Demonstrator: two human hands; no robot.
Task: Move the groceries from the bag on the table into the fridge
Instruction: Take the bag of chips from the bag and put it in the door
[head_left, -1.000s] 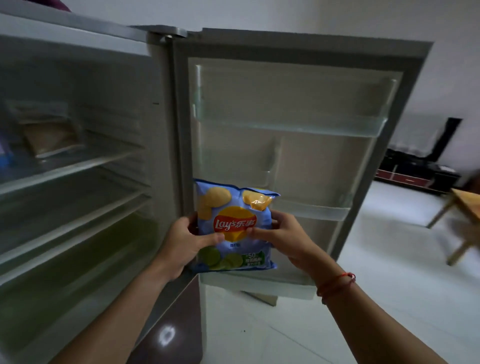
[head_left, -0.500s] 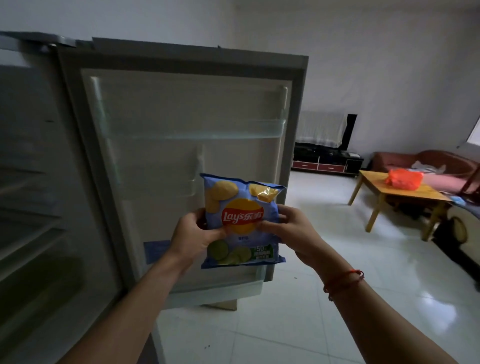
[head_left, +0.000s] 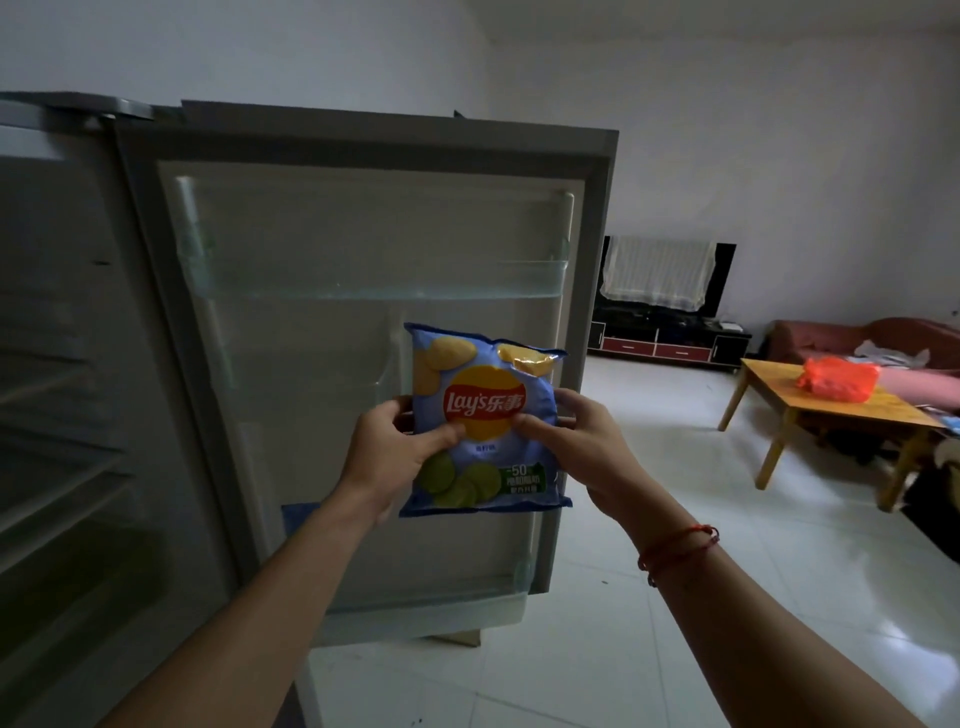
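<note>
Both forearms bare, no sleeves — a thin red string bracelet (head_left: 679, 552) circles the right wrist.

Behind the blue Lay's crisp packet (head_left: 483, 415), the fingers of my left hand (head_left: 395, 457) and right hand (head_left: 587, 452) are hidden. The grey fridge (head_left: 78, 364) runs off the left edge, its shelves dim and blurred. What the orange plastic bag (head_left: 836, 379) holds doesn't show.

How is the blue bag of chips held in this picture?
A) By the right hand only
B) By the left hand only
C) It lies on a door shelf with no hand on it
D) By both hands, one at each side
D: the left hand and the right hand each grip one side of the bag of chips, thumbs on its front, in front of the open fridge door.
</note>
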